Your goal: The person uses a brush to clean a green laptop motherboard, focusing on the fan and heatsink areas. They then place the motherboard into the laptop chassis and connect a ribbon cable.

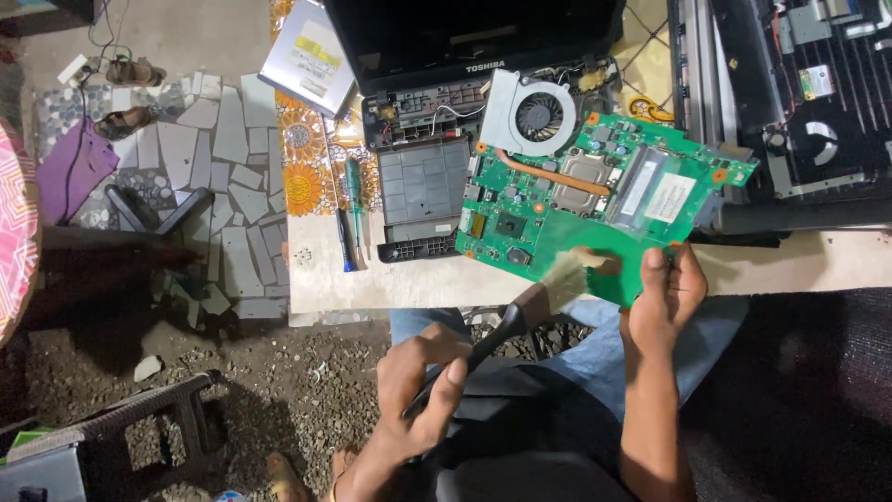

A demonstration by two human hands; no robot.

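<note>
Item: green motherboard (595,200), pinched by my right hand (664,297); left hand (423,386) grips brush (520,311) below it; risk: bristles snagging components

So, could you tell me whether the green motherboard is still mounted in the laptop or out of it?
Out. The right hand holds the motherboard above the table, clear of the laptop base, while the left hand brushes it.

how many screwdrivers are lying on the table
2, side by side left of the opened laptop base: a green-handled screwdriver and, just left of it, a blue-handled screwdriver nearer the table's front edge. Others may be hidden under the parts.
</note>
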